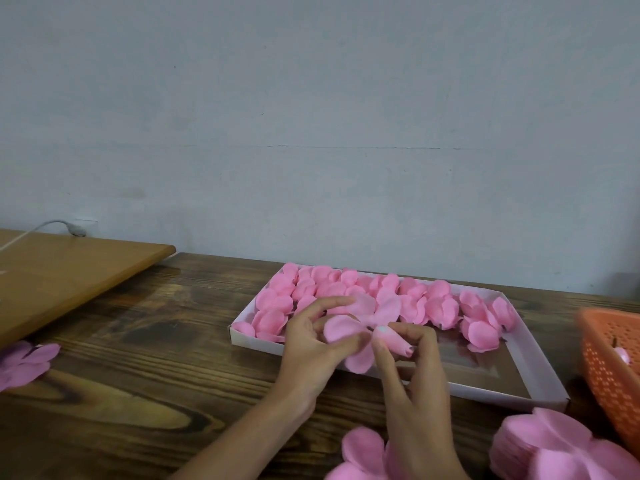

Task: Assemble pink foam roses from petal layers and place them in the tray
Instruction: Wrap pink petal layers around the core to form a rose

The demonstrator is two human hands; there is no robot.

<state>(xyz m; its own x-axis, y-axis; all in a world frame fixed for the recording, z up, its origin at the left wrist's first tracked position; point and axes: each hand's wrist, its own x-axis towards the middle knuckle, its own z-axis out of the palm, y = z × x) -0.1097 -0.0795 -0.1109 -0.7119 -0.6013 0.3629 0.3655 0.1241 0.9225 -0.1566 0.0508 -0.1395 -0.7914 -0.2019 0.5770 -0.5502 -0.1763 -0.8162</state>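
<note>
My left hand (313, 344) pinches a flat pink petal layer (360, 327) just in front of the white tray (540, 362). My right hand (412, 362) grips a pink rose bud (393, 342) with its tip pushed into the middle of that layer. Several finished pink roses (440, 306) fill the far and left parts of the tray; its near right part shows bare bottom. A stack of petal layers (554, 448) lies at the near right, and another layer (363, 452) lies under my right wrist.
An orange plastic basket (609, 362) stands at the right edge with a pink piece inside. A loose petal layer (24, 363) lies at the left edge. A lighter wooden board (69, 275) with a white cable sits at back left. A wall rises behind the table.
</note>
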